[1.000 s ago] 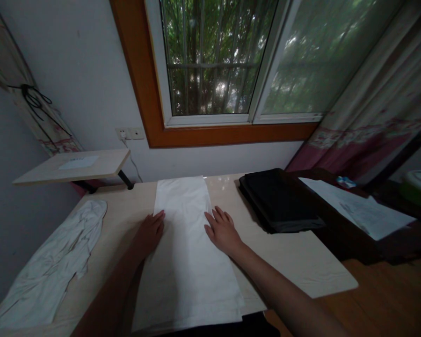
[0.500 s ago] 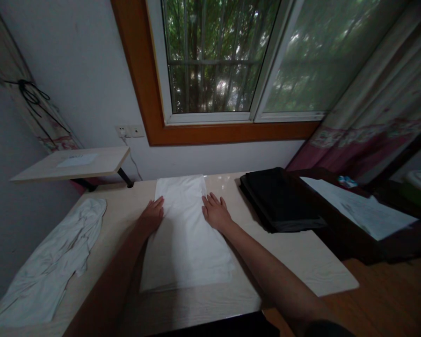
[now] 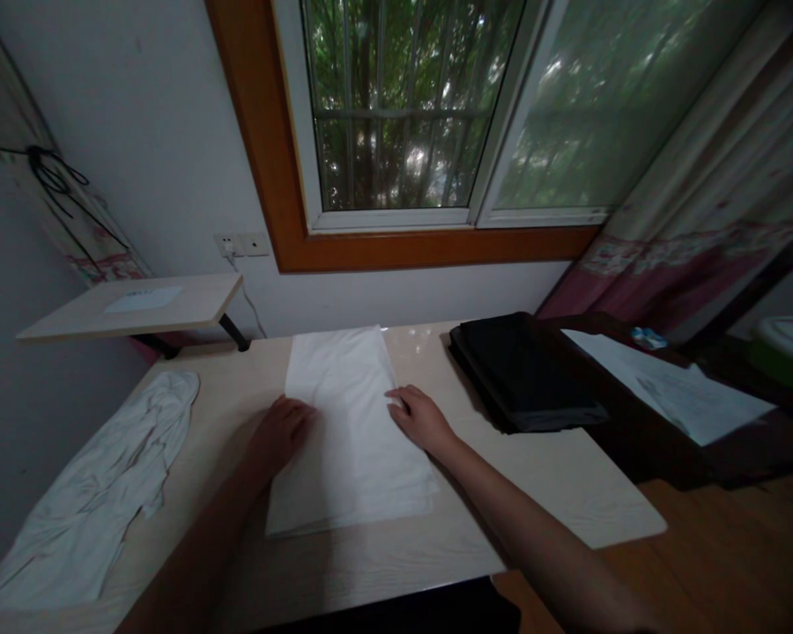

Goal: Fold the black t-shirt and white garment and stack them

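Head view: a folded white cloth [image 3: 350, 467] lies flat on the counter [image 3: 542, 484]. The left hand [image 3: 278, 438] rests on its left edge with bent fingers [image 3: 300, 414]; the right hand [image 3: 426, 421] is at its right edge, and whether either grasps the cloth cannot be told. A black folded stack [image 3: 525, 370] lies to the right, a crumpled pale garment [image 3: 99, 497] to the left.

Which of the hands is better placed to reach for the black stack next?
Right, most likely: the right hand is at the right edge of the white cloth, nearer the black stack; the left hand is at the opposite edge.
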The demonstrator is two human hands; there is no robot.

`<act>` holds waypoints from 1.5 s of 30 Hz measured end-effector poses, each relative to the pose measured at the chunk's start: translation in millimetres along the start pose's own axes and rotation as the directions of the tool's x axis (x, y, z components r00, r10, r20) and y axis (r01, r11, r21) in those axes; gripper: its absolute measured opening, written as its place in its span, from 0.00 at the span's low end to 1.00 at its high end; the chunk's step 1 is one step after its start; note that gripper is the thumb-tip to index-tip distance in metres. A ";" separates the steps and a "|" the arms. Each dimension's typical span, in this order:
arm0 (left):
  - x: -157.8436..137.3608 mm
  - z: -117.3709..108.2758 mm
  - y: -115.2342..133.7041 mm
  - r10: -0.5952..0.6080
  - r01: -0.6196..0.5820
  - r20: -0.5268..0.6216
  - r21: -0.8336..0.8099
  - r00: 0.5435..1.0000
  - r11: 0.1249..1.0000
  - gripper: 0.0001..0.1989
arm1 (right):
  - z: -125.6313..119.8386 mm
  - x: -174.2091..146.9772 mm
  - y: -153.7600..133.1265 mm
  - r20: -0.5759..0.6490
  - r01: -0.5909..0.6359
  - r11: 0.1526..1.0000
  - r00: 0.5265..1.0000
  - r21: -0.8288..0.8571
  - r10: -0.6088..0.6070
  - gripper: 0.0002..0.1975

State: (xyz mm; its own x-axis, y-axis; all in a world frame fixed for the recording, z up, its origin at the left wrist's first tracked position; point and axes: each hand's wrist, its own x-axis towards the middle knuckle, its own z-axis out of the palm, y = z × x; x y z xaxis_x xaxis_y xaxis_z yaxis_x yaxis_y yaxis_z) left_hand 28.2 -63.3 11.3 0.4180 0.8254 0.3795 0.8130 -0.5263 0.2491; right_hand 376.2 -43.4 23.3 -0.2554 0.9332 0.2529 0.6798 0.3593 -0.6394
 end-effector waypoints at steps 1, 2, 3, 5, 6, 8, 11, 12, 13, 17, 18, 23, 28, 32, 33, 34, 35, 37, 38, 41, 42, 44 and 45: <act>-9.5 -3.6 7.1 0.016 -0.016 0.019 -0.026 1.000 1.000 0.15 | -3.0 -5.5 0.6 0.028 -0.013 0.998 1.000 0.063 0.011 0.15; -19.6 -7.5 13.9 0.039 -0.037 0.044 -0.052 0.998 0.998 0.14 | -6.5 -10.8 0.9 0.057 -0.035 0.993 0.998 0.114 0.029 0.14; -30.2 -11.7 20.5 0.062 -0.056 0.066 -0.080 0.996 0.995 0.14 | -10.2 -15.8 1.0 0.087 -0.065 0.985 0.995 0.158 0.052 0.14; -51.0 -21.2 32.5 0.111 -0.095 0.124 -0.130 0.986 0.987 0.14 | -17.7 -25.2 -0.1 0.167 -0.133 0.957 0.982 0.258 0.091 0.14; -60.4 -26.5 37.8 0.127 -0.106 0.144 -0.146 0.981 0.984 0.14 | -21.0 -29.7 -1.2 0.220 -0.166 0.934 0.971 0.315 0.098 0.14; -76.0 -36.8 46.3 0.124 -0.095 0.179 -0.163 0.976 0.982 0.17 | -26.1 -38.1 -4.4 0.350 -0.240 0.875 0.933 0.421 0.087 0.15; -90.2 -48.0 53.5 0.110 -0.074 0.217 -0.171 0.970 0.983 0.22 | -30.7 -47.7 -11.5 0.538 -0.416 0.761 0.837 0.498 0.106 0.18; -92.8 -49.9 54.4 0.110 -0.073 0.219 -0.171 0.970 0.983 0.23 | -32.0 -49.8 -14.4 0.568 -0.476 0.708 0.813 0.522 0.127 0.19; -94.6 -50.7 54.7 0.114 -0.078 0.214 -0.170 0.970 0.982 0.23 | -33.5 -51.2 -17.7 0.579 -0.523 0.645 0.801 0.557 0.150 0.19; -97.8 -46.4 52.8 0.122 -0.101 0.167 -0.128 0.978 0.987 0.21 | -42.1 -51.0 -33.3 0.555 -0.587 0.403 0.806 0.702 0.206 0.19; -98.3 -44.5 51.9 0.123 -0.107 0.153 -0.109 0.980 0.988 0.19 | -44.4 -50.2 -37.0 0.557 -0.592 0.368 0.804 0.717 0.207 0.19; -103.3 -38.8 45.7 0.163 -0.162 0.087 -0.019 0.983 0.987 0.13 | -50.1 -49.4 -41.9 0.578 -0.603 0.317 0.796 0.732 0.177 0.18; -115.7 -42.1 37.1 0.219 -0.218 -0.017 0.045 0.976 0.975 0.13 | -44.0 -56.9 -21.2 0.576 -0.575 0.482 0.801 0.661 0.164 0.18; -123.6 -46.3 32.7 0.241 -0.238 -0.065 0.048 0.968 0.970 0.10 | -37.4 -63.3 -6.4 0.601 -0.494 0.726 0.787 0.478 0.141 0.16; -124.2 -47.0 32.7 0.253 -0.251 -0.060 0.041 0.966 0.967 0.09 | -36.3 -64.2 -4.7 0.606 -0.471 0.756 0.785 0.454 0.125 0.15; -124.4 -47.5 33.1 0.264 -0.262 -0.051 0.035 0.963 0.964 0.08 | -35.6 -64.8 -3.6 0.617 -0.454 0.776 0.779 0.438 0.108 0.15; -124.0 -47.9 34.1 0.271 -0.270 -0.046 0.029 0.961 0.962 0.07 | -35.2 -64.9 -3.0 0.632 -0.443 0.793 0.769 0.419 0.095 0.15; -122.1 -49.0 37.3 0.280 -0.280 -0.035 0.006 0.959 0.960 0.06 | -35.4 -64.1 -3.0 0.664 -0.418 0.832 0.743 0.364 0.083 0.14; -120.9 -49.8 39.3 0.284 -0.284 -0.027 -0.009 0.959 0.959 0.07 | -35.9 -63.4 -3.4 0.679 -0.407 0.850 0.730 0.333 0.083 0.13; -116.8 -53.7 45.9 0.282 -0.280 0.027 -0.064 0.959 0.958 0.08 | -38.6 -60.6 -5.8 0.708 -0.403 0.864 0.702 0.300 0.082 0.11; -115.6 -55.3 48.1 0.275 -0.271 0.051 -0.082 0.960 0.959 0.08 | -40.1 -59.9 -7.1 0.720 -0.413 0.858 0.690 0.305 0.076 0.11; -113.7 -58.1 51.7 0.259 -0.248 0.091 -0.116 0.961 0.962 0.09 | -43.6 -58.9 -10.0 0.743 -0.427 0.850 0.666 0.308 0.066 0.09; -112.9 -59.3 53.2 0.254 -0.240 0.107 -0.130 0.961 0.962 0.10 | -45.5 -58.6 -11.6 0.752 -0.428 0.854 0.655 0.297 0.066 0.08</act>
State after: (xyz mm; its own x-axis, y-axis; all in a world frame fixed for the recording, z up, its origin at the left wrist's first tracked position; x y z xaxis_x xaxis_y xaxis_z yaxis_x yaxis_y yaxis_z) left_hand 0.3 -196.6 34.5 0.6519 0.6815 0.3326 0.6291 -0.7309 0.2647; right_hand 414.5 -102.6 48.9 -0.6396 0.6418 -0.4230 0.4851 -0.0898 -0.8698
